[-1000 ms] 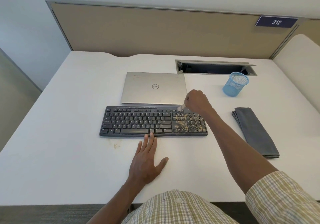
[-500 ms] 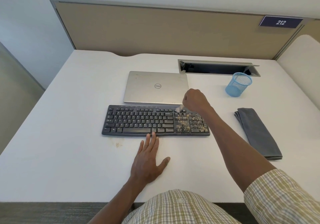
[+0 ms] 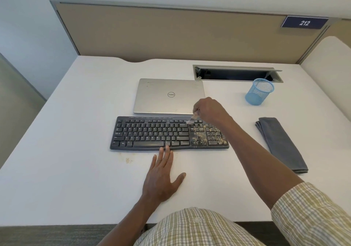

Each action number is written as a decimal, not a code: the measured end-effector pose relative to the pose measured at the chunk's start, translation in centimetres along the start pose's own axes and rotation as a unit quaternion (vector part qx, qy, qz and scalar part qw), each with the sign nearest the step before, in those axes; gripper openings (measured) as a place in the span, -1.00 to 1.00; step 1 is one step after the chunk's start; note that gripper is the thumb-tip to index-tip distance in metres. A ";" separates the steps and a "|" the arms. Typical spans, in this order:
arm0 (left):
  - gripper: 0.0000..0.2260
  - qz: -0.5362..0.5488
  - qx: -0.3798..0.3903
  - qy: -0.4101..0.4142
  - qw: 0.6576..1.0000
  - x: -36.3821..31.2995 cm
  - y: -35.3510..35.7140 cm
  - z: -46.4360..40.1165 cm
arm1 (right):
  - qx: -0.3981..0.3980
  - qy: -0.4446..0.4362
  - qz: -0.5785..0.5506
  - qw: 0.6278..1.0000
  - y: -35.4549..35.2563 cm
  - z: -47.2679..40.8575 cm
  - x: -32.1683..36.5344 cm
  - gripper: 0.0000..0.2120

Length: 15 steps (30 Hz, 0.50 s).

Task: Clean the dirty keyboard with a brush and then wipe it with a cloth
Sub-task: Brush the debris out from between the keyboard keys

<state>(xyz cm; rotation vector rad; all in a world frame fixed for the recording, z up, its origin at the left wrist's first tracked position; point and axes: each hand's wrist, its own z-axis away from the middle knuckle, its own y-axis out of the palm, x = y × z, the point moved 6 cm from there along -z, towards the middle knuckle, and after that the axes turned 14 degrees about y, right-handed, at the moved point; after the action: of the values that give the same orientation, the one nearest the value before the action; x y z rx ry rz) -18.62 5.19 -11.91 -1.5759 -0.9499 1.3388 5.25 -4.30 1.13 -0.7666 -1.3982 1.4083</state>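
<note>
A black keyboard [image 3: 152,131] lies on the white desk [image 3: 76,169], with sandy dirt spread over its right end and number pad. My right hand [image 3: 209,111] grips a small brush [image 3: 192,119] whose pale bristles touch the top row of keys near the number pad. My left hand [image 3: 161,177] lies flat on the desk, fingers straight, fingertips touching the keyboard's front edge below the space bar. A folded grey cloth [image 3: 281,145] rests on the desk to the right.
A closed silver laptop [image 3: 169,95] sits just behind the keyboard. A blue mesh cup [image 3: 259,92] stands at the back right, in front of an open cable slot [image 3: 237,74]. A few dirt specks [image 3: 128,160] lie on the desk before the keyboard's left part.
My right hand with the brush has shifted slightly left along the keyboard's top edge. My left hand stays in place against the front edge.
</note>
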 end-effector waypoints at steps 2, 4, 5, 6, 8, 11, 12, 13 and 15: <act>-0.20 -0.001 -0.002 0.001 1.000 0.0 0.0 0.0 | -0.014 0.019 0.029 0.999 -0.2 0.1 -1.5 -0.82; -0.20 -0.004 -0.004 0.002 1.000 -0.1 0.0 0.0 | -0.026 0.045 0.056 0.997 -0.7 0.2 -3.0 -0.84; -0.20 -0.004 -0.004 0.002 1.000 0.0 0.0 0.0 | -0.028 0.058 0.070 0.995 -0.9 0.4 -3.4 -0.86; -0.20 -0.003 -0.003 0.001 1.000 0.0 0.0 0.1 | -0.028 0.072 0.076 0.994 -1.1 0.4 -3.8 -0.88; -0.20 -0.002 -0.002 -0.001 1.000 0.1 0.0 0.1 | -0.039 0.087 0.051 0.994 -1.5 0.5 -3.6 -0.91; -0.19 -0.002 0.004 0.000 1.000 0.0 0.1 0.0 | -0.066 0.090 -0.028 0.993 -1.4 0.6 -2.5 -0.82; -0.19 -0.002 0.005 0.001 1.000 0.0 0.0 0.0 | -0.060 0.094 -0.052 0.992 -0.8 0.7 -2.3 -0.79; -0.19 -0.002 0.006 0.001 1.000 0.0 0.0 0.0 | -0.049 0.096 -0.067 0.992 -0.2 0.8 -2.1 -0.78; -0.19 -0.001 0.008 0.001 1.000 0.0 0.0 0.0 | -0.018 0.108 -0.071 0.991 1.0 1.0 -2.2 -0.76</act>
<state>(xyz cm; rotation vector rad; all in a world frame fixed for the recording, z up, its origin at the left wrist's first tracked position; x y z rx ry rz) -18.63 5.14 -11.90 -1.5631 -0.9382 1.3399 4.87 -6.58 -0.12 -0.8015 -1.2863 1.1580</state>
